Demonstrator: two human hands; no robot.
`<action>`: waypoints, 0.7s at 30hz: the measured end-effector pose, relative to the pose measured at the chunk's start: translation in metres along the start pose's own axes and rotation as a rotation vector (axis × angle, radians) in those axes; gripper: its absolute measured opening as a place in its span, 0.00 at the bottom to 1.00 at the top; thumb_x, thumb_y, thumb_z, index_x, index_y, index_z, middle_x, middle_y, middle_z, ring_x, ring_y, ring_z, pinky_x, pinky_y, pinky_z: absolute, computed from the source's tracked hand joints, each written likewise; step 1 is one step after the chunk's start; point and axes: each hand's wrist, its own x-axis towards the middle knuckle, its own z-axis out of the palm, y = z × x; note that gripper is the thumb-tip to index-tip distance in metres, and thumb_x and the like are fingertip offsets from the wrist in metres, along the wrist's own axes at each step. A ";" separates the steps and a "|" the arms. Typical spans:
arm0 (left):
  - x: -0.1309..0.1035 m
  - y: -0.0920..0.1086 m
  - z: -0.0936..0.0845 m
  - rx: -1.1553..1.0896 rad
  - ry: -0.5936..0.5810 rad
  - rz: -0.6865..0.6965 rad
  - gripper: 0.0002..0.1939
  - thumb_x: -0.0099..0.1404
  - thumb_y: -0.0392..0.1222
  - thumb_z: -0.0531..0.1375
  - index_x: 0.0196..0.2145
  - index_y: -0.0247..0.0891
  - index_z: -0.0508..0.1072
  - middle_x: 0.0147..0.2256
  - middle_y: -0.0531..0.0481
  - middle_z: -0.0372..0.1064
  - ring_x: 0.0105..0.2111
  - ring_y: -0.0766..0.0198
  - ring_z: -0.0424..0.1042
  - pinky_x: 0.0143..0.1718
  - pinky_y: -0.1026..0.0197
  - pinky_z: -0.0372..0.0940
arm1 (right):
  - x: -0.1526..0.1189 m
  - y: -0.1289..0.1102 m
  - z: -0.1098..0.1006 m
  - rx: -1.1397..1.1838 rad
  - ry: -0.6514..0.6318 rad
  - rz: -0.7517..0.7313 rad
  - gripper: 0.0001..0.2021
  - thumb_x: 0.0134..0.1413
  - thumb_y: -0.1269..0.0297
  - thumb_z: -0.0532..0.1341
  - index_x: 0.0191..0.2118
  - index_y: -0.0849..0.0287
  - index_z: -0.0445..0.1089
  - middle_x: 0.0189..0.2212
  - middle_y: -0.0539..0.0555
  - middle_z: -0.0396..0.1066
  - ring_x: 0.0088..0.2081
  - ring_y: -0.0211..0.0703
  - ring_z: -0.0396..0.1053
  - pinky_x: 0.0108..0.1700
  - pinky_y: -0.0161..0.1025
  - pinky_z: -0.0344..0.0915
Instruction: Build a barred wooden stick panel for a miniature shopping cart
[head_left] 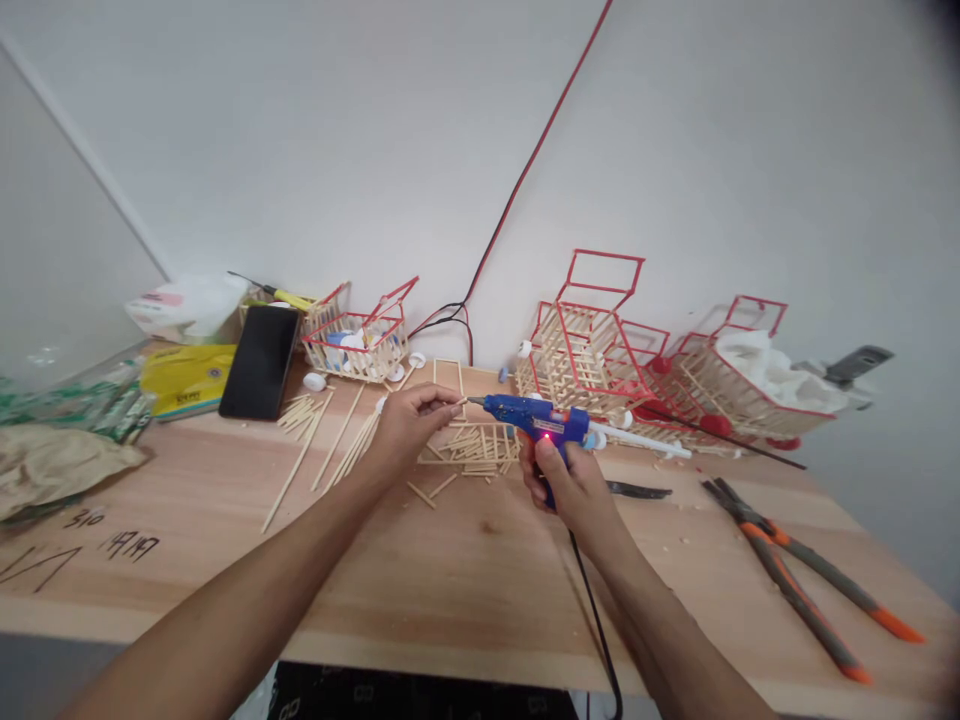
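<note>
My right hand [574,490] is wrapped round the handle of a blue hot glue gun [525,412], whose small red light is lit. A white glue stick [649,442] juts from its back end. My left hand [405,432] is closed in a pinch at the nozzle tip, on what looks like a short thin wooden stick, mostly hidden by the fingers. Just behind that hand stands a rectangular frame [448,362] of thin sticks. Below the gun, several cut wooden sticks [476,448] lie in a loose pile, with longer sticks [300,470] to the left.
Small stick-built carts with red trim, one at left [356,345] and others [577,345] at right, stand along the wall. A black phone [260,362] leans at left beside a yellow packet [184,380]. Orange-handled pliers [802,560] lie at right. The gun's black cord [592,600] hangs over the front edge.
</note>
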 end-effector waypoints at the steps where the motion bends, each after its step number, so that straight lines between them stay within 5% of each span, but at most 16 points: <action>1: 0.000 0.000 0.000 -0.003 0.003 0.000 0.09 0.53 0.42 0.66 0.31 0.35 0.79 0.26 0.51 0.73 0.23 0.69 0.65 0.25 0.66 0.60 | 0.000 0.000 0.000 0.001 0.001 -0.003 0.23 0.57 0.41 0.53 0.28 0.59 0.61 0.15 0.45 0.55 0.17 0.32 0.53 0.19 0.31 0.51; 15: 0.000 0.007 0.001 -0.110 0.029 -0.057 0.11 0.48 0.43 0.68 0.29 0.35 0.79 0.26 0.50 0.74 0.22 0.70 0.66 0.25 0.66 0.63 | -0.006 -0.009 0.001 0.143 -0.015 0.050 0.22 0.55 0.41 0.56 0.32 0.59 0.64 0.19 0.46 0.57 0.20 0.33 0.54 0.19 0.31 0.52; 21: 0.003 0.005 -0.001 -0.182 0.024 -0.107 0.15 0.47 0.45 0.69 0.31 0.34 0.77 0.27 0.49 0.74 0.25 0.67 0.68 0.26 0.65 0.63 | -0.006 0.004 -0.009 -0.153 -0.046 -0.045 0.22 0.59 0.44 0.52 0.32 0.60 0.65 0.21 0.49 0.60 0.22 0.36 0.58 0.23 0.34 0.56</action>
